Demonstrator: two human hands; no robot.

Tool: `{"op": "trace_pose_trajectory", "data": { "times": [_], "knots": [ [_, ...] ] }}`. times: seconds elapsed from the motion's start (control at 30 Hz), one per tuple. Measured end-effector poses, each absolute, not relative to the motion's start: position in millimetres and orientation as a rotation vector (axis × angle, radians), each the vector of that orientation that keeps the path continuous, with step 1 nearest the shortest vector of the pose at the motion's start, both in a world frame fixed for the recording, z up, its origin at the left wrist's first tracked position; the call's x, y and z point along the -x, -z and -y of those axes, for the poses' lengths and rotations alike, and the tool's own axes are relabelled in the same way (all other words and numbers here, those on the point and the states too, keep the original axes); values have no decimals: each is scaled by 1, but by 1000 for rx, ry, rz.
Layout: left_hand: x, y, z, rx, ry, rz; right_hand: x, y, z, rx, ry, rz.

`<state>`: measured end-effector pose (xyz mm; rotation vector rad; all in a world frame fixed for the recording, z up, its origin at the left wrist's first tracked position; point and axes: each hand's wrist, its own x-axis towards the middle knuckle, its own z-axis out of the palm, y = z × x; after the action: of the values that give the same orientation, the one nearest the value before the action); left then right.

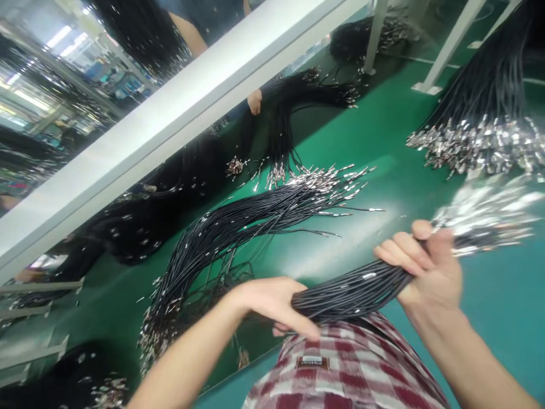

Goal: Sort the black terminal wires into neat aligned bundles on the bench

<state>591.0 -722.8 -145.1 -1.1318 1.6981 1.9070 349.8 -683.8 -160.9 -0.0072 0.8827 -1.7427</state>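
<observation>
A thick bundle of black cables [353, 292] stretches between my two hands, just in front of the checked cloth at my body. My left hand [279, 304] is wrapped round its left part, thumb over the top. Near the other end, my right hand [426, 264] grips the same bundle, its fingers curled about it. Silvery cable ends [489, 218] fan out beyond my right hand, blurred by motion. Farther off, a loose bundle of black cables [255, 213] lies curved on the green surface [374, 165], its metal-tipped ends spread to the right.
A white metal beam [170, 125] crosses the upper left. At the upper right, a large hank of black cables [485, 85] hangs with shiny ends down. Another person's hand [254, 102] is beyond the beam, near more cables. White legs [447, 51] stand at the back.
</observation>
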Motion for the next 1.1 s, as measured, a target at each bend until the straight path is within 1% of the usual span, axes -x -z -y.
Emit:
{"op": "trace_pose_trajectory", "data": {
  "times": [0.03,0.07,0.13,0.2,0.23,0.27,0.3,0.37,0.43,0.6,0.63,0.67,0.7,0.77,0.8,0.87,1.0,1.1],
  "knots": [
    [-584,171,715,1082,-1842,-1729,-345,190,681,-58,1740,-928],
    [-578,198,713,1161,-1752,-1864,-340,219,678,-143,1747,-1001],
    [-571,247,724,1351,-1537,-2260,-329,269,668,-311,1748,-1154],
    [-580,276,757,1676,-1161,-2513,-322,298,653,-388,1765,-1151],
    [-590,282,778,1885,-891,-2522,-321,304,645,-399,1767,-1132],
    [-601,284,799,2068,-611,-2421,-320,306,639,-402,1769,-1109],
    [-612,284,819,2168,-403,-2245,-321,305,634,-403,1768,-1094],
    [-630,281,847,2152,-273,-1967,-323,298,630,-413,1767,-1087],
    [-639,280,855,2037,-322,-1908,-324,294,631,-414,1761,-1085],
    [-644,266,826,1825,-429,-2122,-320,297,638,-387,1737,-1094],
    [-645,261,819,1755,-545,-2174,-319,298,638,-392,1730,-1092],
    [-644,256,813,1659,-737,-2201,-318,299,638,-398,1723,-1085],
    [-641,253,809,1542,-995,-2176,-318,300,638,-401,1713,-1075],
    [-627,254,802,1287,-1528,-1944,-317,301,638,-402,1702,-1064],
    [-613,258,801,1198,-1713,-1796,-318,301,639,-401,1700,-1065],
    [-573,274,801,1159,-1919,-1624,-318,302,640,-397,1704,-1065],
    [-469,299,803,1331,-2081,-1606,-318,302,640,-407,1720,-1059],
    [-424,289,795,1314,-2213,-1592,-317,303,636,-493,1734,-1038]
  ]
}}
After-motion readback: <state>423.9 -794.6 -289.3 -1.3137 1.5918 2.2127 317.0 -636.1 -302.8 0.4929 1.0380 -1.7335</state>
